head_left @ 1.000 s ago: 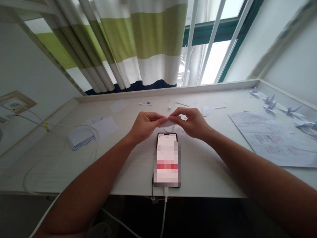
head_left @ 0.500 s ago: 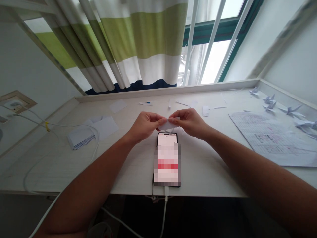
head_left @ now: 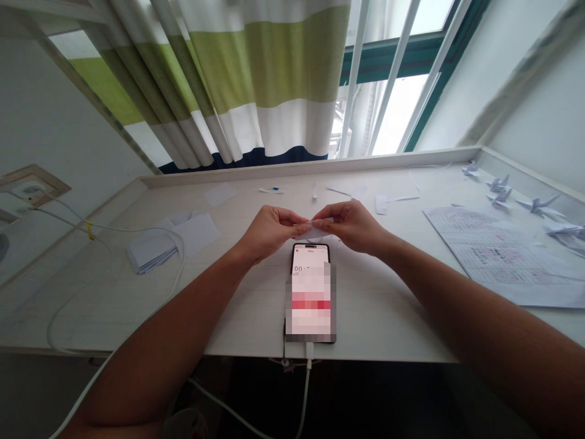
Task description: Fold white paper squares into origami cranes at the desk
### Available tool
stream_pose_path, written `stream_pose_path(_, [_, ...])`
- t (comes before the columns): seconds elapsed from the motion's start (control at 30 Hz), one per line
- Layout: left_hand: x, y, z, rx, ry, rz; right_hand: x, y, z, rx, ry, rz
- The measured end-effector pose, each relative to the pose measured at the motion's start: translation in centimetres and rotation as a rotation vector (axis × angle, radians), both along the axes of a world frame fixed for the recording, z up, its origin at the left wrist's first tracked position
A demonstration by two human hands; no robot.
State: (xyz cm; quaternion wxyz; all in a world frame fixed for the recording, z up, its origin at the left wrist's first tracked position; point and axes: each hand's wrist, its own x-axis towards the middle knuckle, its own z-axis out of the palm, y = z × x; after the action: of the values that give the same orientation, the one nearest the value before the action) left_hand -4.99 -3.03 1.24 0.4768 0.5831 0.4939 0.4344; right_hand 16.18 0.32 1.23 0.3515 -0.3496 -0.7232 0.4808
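Between both hands is a small piece of white paper (head_left: 315, 233), which looks folded. My left hand (head_left: 274, 230) pinches its left end with thumb and index finger. On the right end, my right hand (head_left: 351, 225) has the same kind of pinch, and the fingertips of the two hands nearly meet. The fingers cover much of the paper's upper edge. Just below the hands a phone (head_left: 311, 256) lies face up with its screen lit and partly blurred out. A white charging cable (head_left: 309, 350) is plugged into its near end.
White paper sheets (head_left: 153, 251) lie stacked at the left beside a loose white cable (head_left: 183, 250). Several folded paper cranes (head_left: 539, 205) stand at the right, behind a written sheet (head_left: 498, 256). Paper scraps (head_left: 381, 204) are scattered toward the back ledge (head_left: 315, 163).
Both hands keep their pinch on the paper, and the fingertips have shifted slightly along it. The whole view has moved a little. More of the digits show on the phone screen.
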Motion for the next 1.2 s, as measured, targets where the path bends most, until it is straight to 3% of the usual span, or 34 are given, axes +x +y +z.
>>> stream_pose_path(0.43, [-0.8, 0.0, 0.9, 0.255, 0.328, -0.029, 0.3, 0.2, 0.2, 0.084, -0.079, 0.012])
stream_pose_path(0.63, [-1.0, 0.0, 1.1, 0.301, 0.324, -0.014, 0.5, 0.4, 0.5, 0.294, -0.223, -0.108])
stream_pose_path(0.77, [-0.8, 0.3, 0.6, 0.272, 0.314, -0.033, 0.5, 0.6, 0.1, 0.264, -0.183, -0.098])
stream_pose_path(0.97, [-0.4, 0.6, -0.7, 0.249, 0.168, 0.055, 0.3, 0.7, -0.4, 0.269, -0.111, -0.083])
stream_pose_path(1.1, [-0.1, 0.6, -1.1, 0.249, 0.098, 0.025, 0.3, 0.7, -0.5, 0.334, -0.119, -0.084])
stream_pose_path(1.2, [0.2, 0.6, -1.2, 0.242, 0.073, 0.006, 0.2, 0.6, -0.4, 0.299, -0.122, -0.069])
